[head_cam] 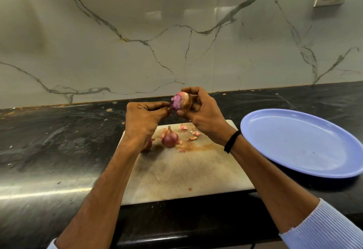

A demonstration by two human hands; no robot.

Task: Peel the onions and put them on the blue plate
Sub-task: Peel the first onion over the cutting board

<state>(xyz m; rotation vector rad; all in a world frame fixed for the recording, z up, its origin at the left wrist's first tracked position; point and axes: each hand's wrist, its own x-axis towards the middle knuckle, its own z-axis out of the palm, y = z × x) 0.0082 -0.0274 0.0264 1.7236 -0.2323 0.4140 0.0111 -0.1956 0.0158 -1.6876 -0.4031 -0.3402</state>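
So far the job looks barely started: no onion lies on the blue plate point(294, 146) at the right of the frame, and only one bulb is being worked on. That held onion point(180, 102) sits at the centre of the frame, raised above the far edge of the cutting board point(186, 172). It is partly stripped, with purple flesh bared on its left side and brown skin on its right. A second onion point(170, 137), with its skin on, rests on the board just below. A third onion point(148, 145) peeks out from behind the left wrist, mostly hidden. A few skin scraps point(193, 133) lie on the board near the right wrist. By my reading, this bulb needs finishing and two more remain.

The right hand point(202, 111) curls around the held onion, fingers over its top and thumb beneath. The left hand point(146, 116) has its fingers drawn together, the tips pinching at the bulb's lower left edge. Whether a strip of skin is caught between them is too small to tell.
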